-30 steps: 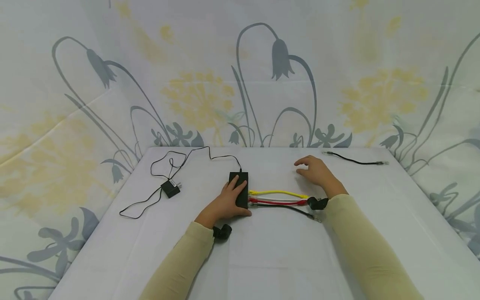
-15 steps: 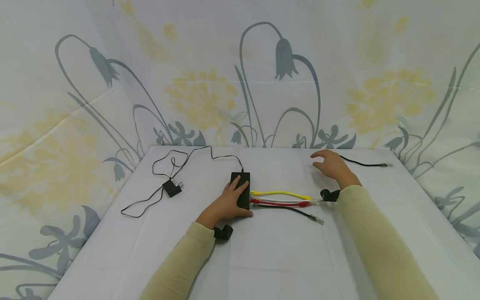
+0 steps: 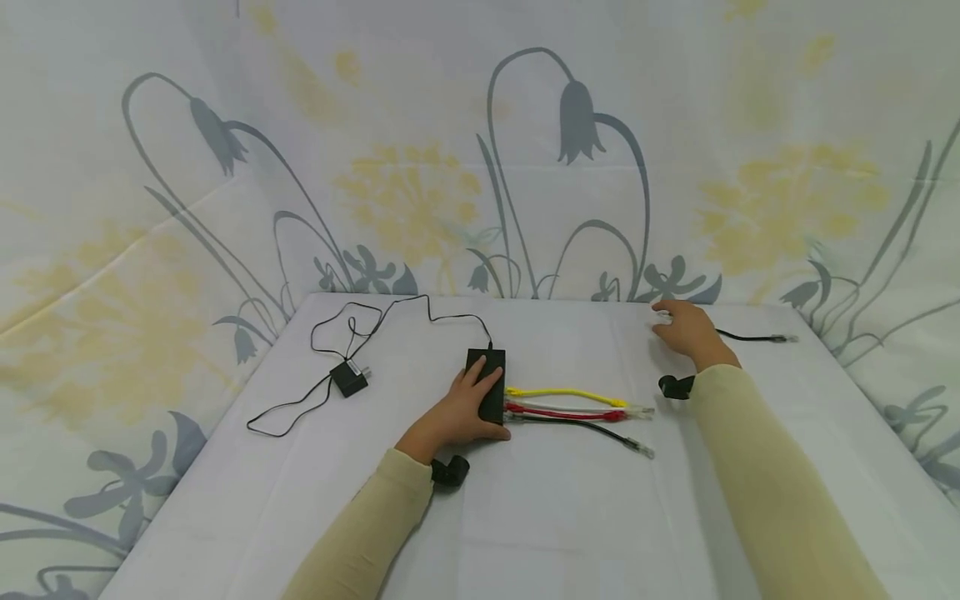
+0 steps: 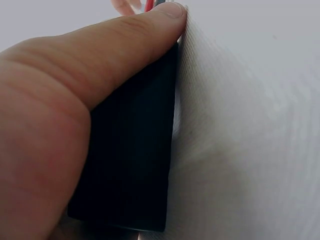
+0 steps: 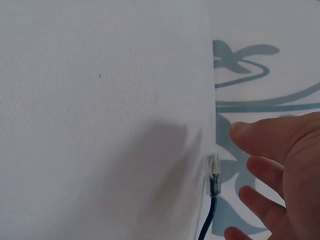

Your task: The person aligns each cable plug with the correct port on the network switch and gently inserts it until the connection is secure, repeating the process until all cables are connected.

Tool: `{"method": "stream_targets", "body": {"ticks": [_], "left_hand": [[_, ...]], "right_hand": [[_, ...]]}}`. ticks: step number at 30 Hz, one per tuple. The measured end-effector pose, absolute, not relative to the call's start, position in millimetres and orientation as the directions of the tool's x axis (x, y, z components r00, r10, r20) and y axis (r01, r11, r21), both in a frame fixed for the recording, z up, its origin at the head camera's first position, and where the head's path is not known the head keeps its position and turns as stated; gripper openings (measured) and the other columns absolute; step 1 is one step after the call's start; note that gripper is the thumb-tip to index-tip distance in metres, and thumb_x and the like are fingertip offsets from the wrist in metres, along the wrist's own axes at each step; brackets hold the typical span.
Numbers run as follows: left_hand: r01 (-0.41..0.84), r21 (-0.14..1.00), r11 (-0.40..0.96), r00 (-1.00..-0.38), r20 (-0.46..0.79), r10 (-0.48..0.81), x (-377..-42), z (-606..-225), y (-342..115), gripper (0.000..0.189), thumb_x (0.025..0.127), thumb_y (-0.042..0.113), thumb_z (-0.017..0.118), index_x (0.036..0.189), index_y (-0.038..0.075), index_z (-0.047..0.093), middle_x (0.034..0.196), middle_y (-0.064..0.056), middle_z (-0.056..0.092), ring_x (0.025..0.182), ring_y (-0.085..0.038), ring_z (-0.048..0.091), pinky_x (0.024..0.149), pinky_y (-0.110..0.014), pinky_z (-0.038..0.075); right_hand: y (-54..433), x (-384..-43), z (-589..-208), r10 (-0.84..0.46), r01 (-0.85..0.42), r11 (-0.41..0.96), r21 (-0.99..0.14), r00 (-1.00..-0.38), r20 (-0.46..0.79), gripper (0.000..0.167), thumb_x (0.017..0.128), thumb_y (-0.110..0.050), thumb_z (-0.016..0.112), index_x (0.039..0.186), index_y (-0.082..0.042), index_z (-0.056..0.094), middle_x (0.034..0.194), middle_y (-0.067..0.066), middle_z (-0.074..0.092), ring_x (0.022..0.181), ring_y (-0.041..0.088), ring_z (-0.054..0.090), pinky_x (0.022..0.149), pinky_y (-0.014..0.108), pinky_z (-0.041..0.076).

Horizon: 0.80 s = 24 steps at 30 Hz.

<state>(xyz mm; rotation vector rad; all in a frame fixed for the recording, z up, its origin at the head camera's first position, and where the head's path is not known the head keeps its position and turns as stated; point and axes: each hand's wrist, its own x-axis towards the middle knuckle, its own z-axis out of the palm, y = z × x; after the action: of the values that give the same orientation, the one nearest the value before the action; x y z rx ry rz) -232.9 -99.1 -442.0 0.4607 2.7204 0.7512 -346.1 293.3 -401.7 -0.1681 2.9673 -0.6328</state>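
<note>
A black network switch (image 3: 492, 407) lies on the white table, with my left hand (image 3: 453, 414) holding it. The fingers spread over its top, and the thumb (image 4: 125, 47) lies along its edge in the left wrist view. Yellow (image 3: 570, 392), white, red (image 3: 562, 412) and black (image 3: 581, 424) network cables stick out of its right side. At the far right my right hand (image 3: 690, 335) hovers over the left end of a loose black network cable (image 3: 750, 338). The right wrist view shows that cable's clear plug (image 5: 213, 172) beside the extended fingers, apart from them.
A black power adapter (image 3: 349, 378) lies on the left, its thin cord running to the far end of the switch. Behind the table's back edge hangs a flower-patterned cloth (image 3: 420, 192). A clear plug (image 3: 641, 448) ends the nearest black cable.
My right hand has moved right and away from me, from above the space beyond the yellow cable to the loose cable's left end. My left hand stays on the switch.
</note>
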Motion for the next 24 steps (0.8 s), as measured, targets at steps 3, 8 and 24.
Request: {"method": "stream_targets", "body": {"ticks": [3, 8, 24], "left_hand": [[0.226, 0.539, 0.812, -0.909, -0.183, 0.375, -232.1, -441.8, -98.8, 0.101, 0.076, 0.052, 0.078, 0.156, 0.032, 0.020, 0.165, 0.001, -0.003, 0.150, -0.039, 0.002, 0.111, -0.061, 0.029], [0.226, 0.536, 0.813, -0.909, -0.185, 0.374, -231.8, -441.6, -99.4, 0.101, 0.076, 0.052, 0.078, 0.156, 0.032, 0.019, 0.165, 0.003, -0.003, 0.150, -0.038, 0.002, 0.111, -0.061, 0.030], [0.236, 0.534, 0.812, -0.908, -0.176, 0.380, -233.2, -443.9, -100.5, 0.102, 0.076, 0.054, 0.078, 0.156, 0.033, 0.018, 0.165, 0.003, -0.004, 0.151, -0.037, 0.002, 0.111, -0.059, 0.030]], "right_hand": [[298.8, -347.6, -404.1, -0.104, -0.057, 0.913, -0.405, -0.990, -0.095, 0.052, 0.097, -0.018, 0.046, 0.144, 0.002, 0.039, 0.148, 0.035, 0.030, 0.136, 0.054, 0.025, 0.110, 0.064, 0.025], [304.2, -348.4, -405.8, -0.084, -0.035, 0.918, -0.395, -0.991, -0.108, 0.055, 0.096, -0.017, 0.045, 0.146, 0.004, 0.035, 0.149, 0.036, 0.028, 0.136, 0.055, 0.023, 0.111, 0.064, 0.023], [318.7, -354.7, -412.4, -0.055, 0.032, 0.926, -0.376, -0.974, -0.218, 0.059, 0.095, -0.017, 0.034, 0.151, -0.001, 0.024, 0.150, 0.037, 0.023, 0.133, 0.061, 0.022, 0.102, 0.076, 0.020]]}}
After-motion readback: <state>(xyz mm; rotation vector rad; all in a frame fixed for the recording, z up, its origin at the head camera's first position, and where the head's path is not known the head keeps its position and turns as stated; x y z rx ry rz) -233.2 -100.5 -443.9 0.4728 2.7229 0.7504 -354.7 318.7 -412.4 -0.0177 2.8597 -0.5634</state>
